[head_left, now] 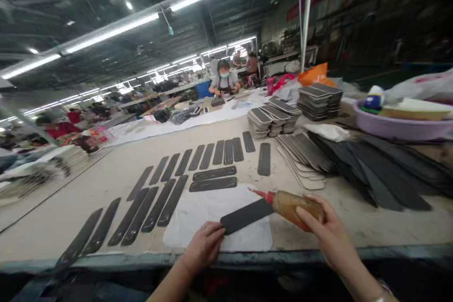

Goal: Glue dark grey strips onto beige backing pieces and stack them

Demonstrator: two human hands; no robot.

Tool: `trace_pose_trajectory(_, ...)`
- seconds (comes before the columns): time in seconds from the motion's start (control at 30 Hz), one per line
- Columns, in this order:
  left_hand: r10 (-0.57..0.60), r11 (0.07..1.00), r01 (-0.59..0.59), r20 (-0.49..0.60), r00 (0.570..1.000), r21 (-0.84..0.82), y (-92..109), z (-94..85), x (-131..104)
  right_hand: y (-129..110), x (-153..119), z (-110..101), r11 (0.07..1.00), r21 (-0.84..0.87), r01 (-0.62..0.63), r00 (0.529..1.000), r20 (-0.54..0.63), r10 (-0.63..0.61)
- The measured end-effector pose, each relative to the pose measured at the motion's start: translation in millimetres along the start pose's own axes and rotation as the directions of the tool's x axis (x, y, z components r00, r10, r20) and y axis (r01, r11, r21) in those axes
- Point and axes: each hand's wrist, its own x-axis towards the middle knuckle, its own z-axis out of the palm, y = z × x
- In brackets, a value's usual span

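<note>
Left hand (207, 243): half-curled, fingertips on one end of a dark strip (244, 217); pinching or just pressing, I can't tell.
Dark strip: here it is, lying across the white sheet (253, 239).
Right hand (325, 226): wrapped round an amber squeeze bottle (292, 206) at the sheet's right edge, red nozzle (262, 194) angled left.
Good handling: pin that end flat, I'd say, nozzle low, squeeze even.
Glossy strips (172, 201): rows left of and beyond the sheet, on the counter (116, 174).
Co-worker (226, 82): well beyond the sheet.
</note>
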Motion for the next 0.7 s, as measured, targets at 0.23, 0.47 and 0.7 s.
trace_pose_trajectory(0.23,-0.034,0.999,0.03,-0.104,0.994,-0.041,1.6,6.1,-5.3,3.6,-31.0,53.7,0.9,-0.28,0.334,0.924,0.285,-0.255)
trace_pose_trajectory(0.47,-0.009,0.999,0.006,-0.088,0.996,-0.034,4.0,2.0,-2.0,1.4,-46.7,73.0,0.801,-0.344,0.49,0.822,0.489,-0.292)
trace_pose_trajectory(0.7,-0.015,0.999,0.011,-0.064,0.998,-0.049,2.9,3.3,-2.0,-2.5,-49.1,70.0,0.77,-0.379,0.513,0.816,0.495,-0.3)
